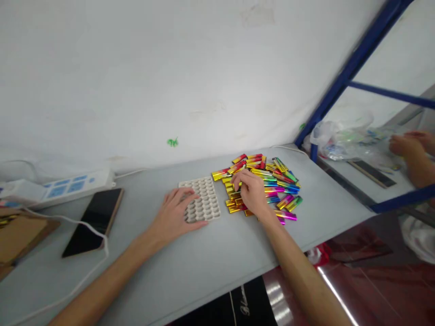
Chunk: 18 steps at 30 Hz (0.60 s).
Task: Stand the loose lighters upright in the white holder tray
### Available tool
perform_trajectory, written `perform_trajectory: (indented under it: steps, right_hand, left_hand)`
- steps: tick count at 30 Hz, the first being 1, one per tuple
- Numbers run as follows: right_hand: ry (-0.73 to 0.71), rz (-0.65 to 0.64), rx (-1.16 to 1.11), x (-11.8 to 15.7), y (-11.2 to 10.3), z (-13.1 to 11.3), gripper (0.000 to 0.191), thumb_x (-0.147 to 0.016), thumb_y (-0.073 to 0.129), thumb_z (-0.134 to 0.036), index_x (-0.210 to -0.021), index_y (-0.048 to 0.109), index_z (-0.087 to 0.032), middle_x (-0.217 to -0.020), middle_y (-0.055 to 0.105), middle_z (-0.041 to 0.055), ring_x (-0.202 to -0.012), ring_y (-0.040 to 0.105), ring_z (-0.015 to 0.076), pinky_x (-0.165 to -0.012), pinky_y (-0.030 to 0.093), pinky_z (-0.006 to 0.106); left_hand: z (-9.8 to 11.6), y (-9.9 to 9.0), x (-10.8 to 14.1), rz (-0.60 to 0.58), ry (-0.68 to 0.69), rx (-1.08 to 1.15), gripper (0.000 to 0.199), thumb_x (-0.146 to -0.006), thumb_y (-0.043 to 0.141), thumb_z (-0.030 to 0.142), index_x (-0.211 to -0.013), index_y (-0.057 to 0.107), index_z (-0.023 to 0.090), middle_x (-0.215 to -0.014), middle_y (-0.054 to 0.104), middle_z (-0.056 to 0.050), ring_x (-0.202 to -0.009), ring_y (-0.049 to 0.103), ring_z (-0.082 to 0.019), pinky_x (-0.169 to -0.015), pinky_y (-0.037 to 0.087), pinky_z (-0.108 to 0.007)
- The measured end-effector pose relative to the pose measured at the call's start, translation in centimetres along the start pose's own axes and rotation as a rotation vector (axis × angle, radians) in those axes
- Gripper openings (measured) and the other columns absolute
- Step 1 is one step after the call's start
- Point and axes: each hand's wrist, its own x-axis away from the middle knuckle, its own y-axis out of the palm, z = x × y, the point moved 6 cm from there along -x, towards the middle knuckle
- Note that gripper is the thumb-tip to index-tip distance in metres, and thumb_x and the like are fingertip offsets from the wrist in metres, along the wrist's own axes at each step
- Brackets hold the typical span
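My left hand (178, 209) lies spread over the left part of a white tray (211, 197), its thumb along the near edge and its fingers on top. Rows of oval holes cover the tray, and those I can see hold nothing. To the right is a pile of small, shiny tubes (272, 182) in gold, red, green, blue and purple. Above the left side of this pile, my right hand (252, 189) is closed with curled fingers. Whatever is between its fingertips is hidden from view.
A phone (95, 222), a white power strip (74, 185), a cable (91, 231) and cardboard (22, 235) occupy the left. The blue metal frame (343, 74) stands at right; beyond it are another person's hands (413, 145), plastic bags (346, 138) and another phone (372, 173).
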Motion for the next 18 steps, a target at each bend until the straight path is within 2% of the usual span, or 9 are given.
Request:
perform_trajectory:
  steps: [3, 9, 13, 18]
  right_hand:
    - [-0.042, 0.059, -0.014, 0.2, -0.3, -0.1, 0.034, -0.068, 0.04, 0.005, -0.068, 0.056, -0.026, -0.081, 0.071, 0.002, -0.081, 0.071, 0.0204, -0.079, 0.054, 0.032]
    - [-0.051, 0.125, -0.02, 0.3, -0.6, -0.4, 0.034, -0.072, 0.041, 0.005, -0.066, 0.055, -0.025, -0.074, 0.068, 0.0005, -0.073, 0.068, 0.0188, -0.072, 0.051, 0.031]
    - [-0.039, 0.044, -0.01, 0.4, 0.1, -0.5, 0.034, -0.081, 0.045, 0.004, -0.072, 0.059, -0.024, -0.08, 0.069, 0.0018, -0.078, 0.069, 0.0194, -0.075, 0.052, 0.031]
    - [-0.053, -0.105, 0.086, 0.7, 2.1, -0.5, 0.023, -0.094, 0.058, -0.005, -0.104, 0.071, -0.022, -0.102, 0.075, 0.0069, -0.095, 0.071, 0.0246, -0.09, 0.055, 0.037]
  left_hand:
    - [0.2, 0.1, 0.7, 0.027, 0.012, 0.055, 0.066, -0.083, 0.092, 0.06, -0.135, 0.07, 0.027, -0.141, 0.067, -0.012, -0.133, 0.063, -0.038, -0.122, 0.051, -0.062]
    - [0.3, 0.5, 1.3, 0.076, 0.02, 0.149, 0.065, -0.087, 0.09, 0.056, -0.141, 0.066, 0.027, -0.144, 0.063, -0.012, -0.136, 0.064, -0.035, -0.121, 0.056, -0.055]
    - [0.3, 0.6, 1.5, 0.094, 0.022, 0.153, 0.066, -0.087, 0.091, 0.054, -0.142, 0.066, 0.028, -0.145, 0.063, -0.012, -0.137, 0.064, -0.035, -0.124, 0.055, -0.058]
    - [0.5, 0.4, 1.6, 0.102, 0.025, 0.158, 0.068, -0.085, 0.093, 0.05, -0.143, 0.066, 0.028, -0.144, 0.064, -0.011, -0.136, 0.065, -0.035, -0.121, 0.057, -0.056]
